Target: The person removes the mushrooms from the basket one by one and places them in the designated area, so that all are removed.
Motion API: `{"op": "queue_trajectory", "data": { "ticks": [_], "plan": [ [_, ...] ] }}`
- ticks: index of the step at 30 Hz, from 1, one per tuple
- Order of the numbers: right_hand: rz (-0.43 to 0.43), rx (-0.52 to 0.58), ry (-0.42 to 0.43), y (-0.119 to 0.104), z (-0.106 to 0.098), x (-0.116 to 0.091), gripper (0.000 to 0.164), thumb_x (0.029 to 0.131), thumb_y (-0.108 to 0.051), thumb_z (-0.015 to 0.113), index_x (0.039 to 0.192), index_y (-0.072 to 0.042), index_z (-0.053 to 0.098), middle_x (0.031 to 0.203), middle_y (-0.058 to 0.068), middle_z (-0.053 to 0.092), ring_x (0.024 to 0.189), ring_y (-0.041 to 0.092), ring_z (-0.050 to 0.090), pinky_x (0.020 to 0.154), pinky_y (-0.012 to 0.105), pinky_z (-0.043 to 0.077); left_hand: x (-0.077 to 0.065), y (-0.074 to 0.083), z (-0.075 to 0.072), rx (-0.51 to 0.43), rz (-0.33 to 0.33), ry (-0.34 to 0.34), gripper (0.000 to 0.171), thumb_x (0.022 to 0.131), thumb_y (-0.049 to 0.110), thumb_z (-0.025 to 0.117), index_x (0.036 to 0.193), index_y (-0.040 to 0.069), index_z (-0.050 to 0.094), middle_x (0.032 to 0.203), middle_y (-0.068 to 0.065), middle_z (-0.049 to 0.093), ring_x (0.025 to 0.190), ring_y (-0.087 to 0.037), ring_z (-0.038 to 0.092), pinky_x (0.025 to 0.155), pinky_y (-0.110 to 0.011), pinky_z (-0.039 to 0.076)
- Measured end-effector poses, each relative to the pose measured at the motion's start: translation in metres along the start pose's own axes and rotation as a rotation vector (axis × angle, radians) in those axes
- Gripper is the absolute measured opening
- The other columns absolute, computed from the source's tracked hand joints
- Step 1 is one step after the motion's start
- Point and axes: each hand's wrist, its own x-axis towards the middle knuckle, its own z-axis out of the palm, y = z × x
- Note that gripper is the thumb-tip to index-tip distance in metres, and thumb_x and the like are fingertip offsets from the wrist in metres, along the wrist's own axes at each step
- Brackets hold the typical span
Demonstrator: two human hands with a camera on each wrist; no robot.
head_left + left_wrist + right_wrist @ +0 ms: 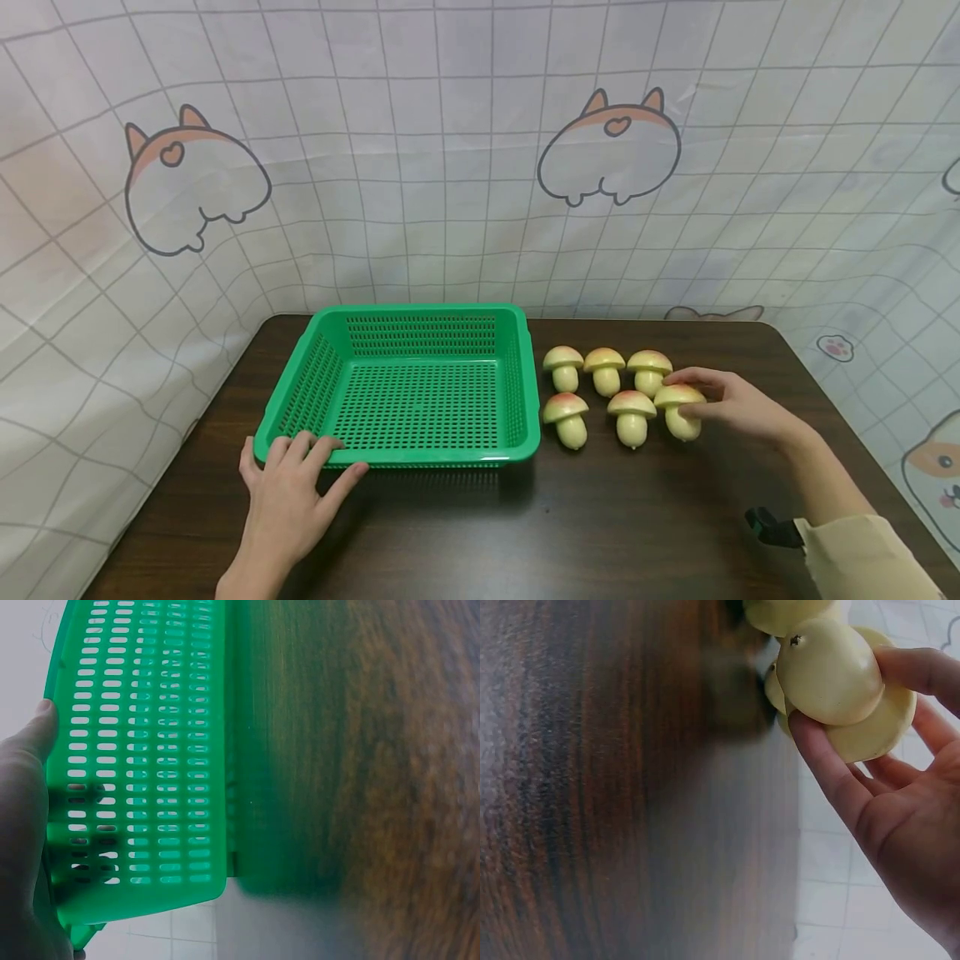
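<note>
At the near left corner of a green plastic basket (420, 457), my left hand (288, 500) grips the rim, its fingers over the edge and its thumb in front. The basket's slotted wall (142, 750) fills much of the left wrist view, with the thumb at its edge. My right hand (738, 408) pinches a toy mushroom (682, 425) with a reddish-yellow cap and pale stem. Thumb and fingers hold this mushroom in the right wrist view too, round its stem (829, 671) and cap. Beside it stands another toy mushroom (632, 427) in the near row.
More toy mushrooms stand right of the basket: one leaning (567, 425) nearby and several behind, including one (649, 367) close to my right fingers. The dark wooden table (525, 542) meets a patterned cloth (450, 208) at the back and sides.
</note>
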Motion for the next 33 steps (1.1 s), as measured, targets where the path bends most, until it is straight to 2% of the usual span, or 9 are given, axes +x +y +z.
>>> {"op": "queue_trajectory", "data": {
  "ticks": [7,12,21,25,33],
  "plan": [
    [-0.004,-0.001,-0.012,-0.001,0.005,0.003,0.044,0.095,-0.017,0.076,0.135,-0.005,0.062,0.133,0.018,0.058,0.112,0.016,0.058,0.084,0.030,0.052,0.000,-0.001,0.000,0.006,-0.007,-0.001,0.039,0.088,0.049,0.077,0.104,0.014,0.072,0.097,-0.005,0.063,0.101,-0.039,0.052,0.105,-0.083,0.006],
    [0.027,-0.001,-0.010,-0.002,0.007,0.004,0.045,0.095,-0.019,0.077,0.135,-0.006,0.062,0.136,0.017,0.057,0.115,0.017,0.057,0.084,0.030,0.051,0.000,-0.001,0.001,0.006,-0.007,-0.002,0.039,0.088,0.049,0.077,0.104,0.014,0.072,0.097,-0.005,0.063,0.101,-0.039,0.052,0.105,-0.083,0.006],
    [0.027,-0.016,-0.014,-0.004,0.010,0.004,0.046,0.096,-0.019,0.075,0.136,-0.005,0.060,0.136,0.019,0.055,0.116,0.030,0.056,0.083,0.034,0.051,0.000,-0.001,0.001,0.010,-0.006,0.000,0.039,0.088,0.049,0.077,0.104,0.014,0.072,0.098,-0.005,0.063,0.101,-0.039,0.052,0.105,-0.083,0.006],
    [0.027,-0.013,-0.023,-0.003,0.013,0.004,0.047,0.095,-0.019,0.076,0.136,-0.004,0.059,0.136,0.020,0.055,0.112,0.030,0.058,0.082,0.033,0.051,0.000,-0.001,0.001,0.011,-0.004,0.002,0.039,0.088,0.049,0.077,0.103,0.014,0.072,0.098,-0.005,0.063,0.101,-0.039,0.052,0.105,-0.083,0.007],
    [0.032,0.049,-0.029,-0.001,0.016,0.005,0.051,0.094,-0.017,0.078,0.137,-0.002,0.057,0.138,0.021,0.055,0.120,0.028,0.059,0.086,0.032,0.052,0.000,0.000,0.000,0.008,-0.002,0.000,0.039,0.089,0.049,0.077,0.104,0.014,0.072,0.097,-0.005,0.063,0.101,-0.039,0.052,0.105,-0.083,0.006]
  ]
}}
